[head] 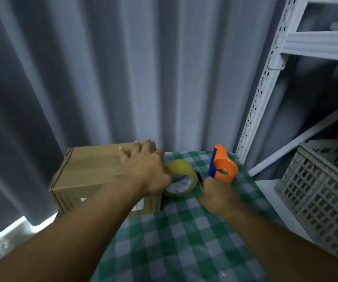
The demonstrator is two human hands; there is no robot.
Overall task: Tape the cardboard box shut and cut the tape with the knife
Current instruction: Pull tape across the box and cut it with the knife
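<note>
A brown cardboard box stands at the left of the table, its flaps down. My left hand lies flat on the right end of the box top, fingers spread. A yellowish roll of tape leans against the box's right side, just under that hand. Right of the roll a slim dark and silver knife points away from me. My right hand is curled over its near end. The image is blurred, so the grip is not sharp.
An orange and blue tape dispenser stands right behind my right hand. A green checked cloth covers the table. White metal shelving rises at the right, with a grey plastic crate on its low shelf. A grey curtain hangs behind.
</note>
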